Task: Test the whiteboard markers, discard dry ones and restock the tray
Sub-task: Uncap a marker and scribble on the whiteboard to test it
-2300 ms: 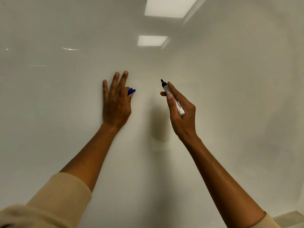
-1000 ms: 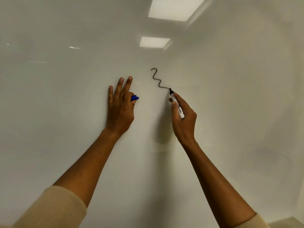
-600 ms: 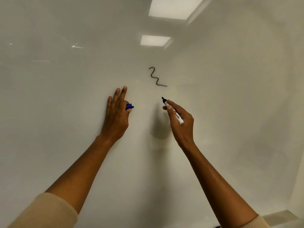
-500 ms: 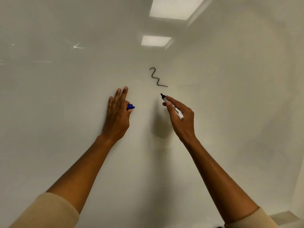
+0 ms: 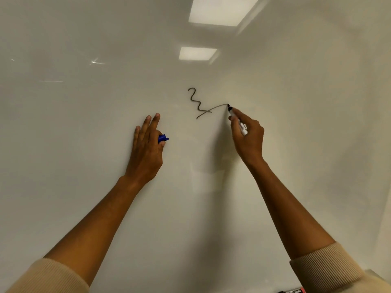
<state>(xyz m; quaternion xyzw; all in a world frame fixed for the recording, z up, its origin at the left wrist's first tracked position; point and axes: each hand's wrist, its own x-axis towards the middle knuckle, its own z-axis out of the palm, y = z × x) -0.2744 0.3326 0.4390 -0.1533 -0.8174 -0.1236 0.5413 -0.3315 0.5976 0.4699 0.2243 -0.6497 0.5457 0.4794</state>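
I have the black whiteboard marker (image 5: 238, 121) pinched in my right hand (image 5: 247, 136), thumb and fingers curled round the barrel near the nib, so the tip meets the whiteboard (image 5: 84, 166) at a slant and I can see at once whether ink flows. The tip sits at the end of a thin grey stroke (image 5: 211, 111) that runs up from below left and crosses the tail of a darker squiggle (image 5: 195, 100) just left of that hand; the stroke looks paler than the squiggle, so I judge this marker borderline and worth a firmer pass before I sort it. My left hand (image 5: 146, 149) lies on the board with its fingers straight and spread upward, seemingly to steady me, while a blue cap (image 5: 163, 138) is tucked at its thumb side; I cannot tell exactly how it is pinched, or why a blue cap goes with black ink. It is near the writing hand, which should make recapping quick. Nothing stands between the nib and the free board around it. Ceiling lights (image 5: 220, 11) glare on the board well above both hands. Below my right sleeve (image 5: 325, 269), at the picture's bottom edge, part of another marker (image 5: 293, 291) shows; the tray itself is out of view.
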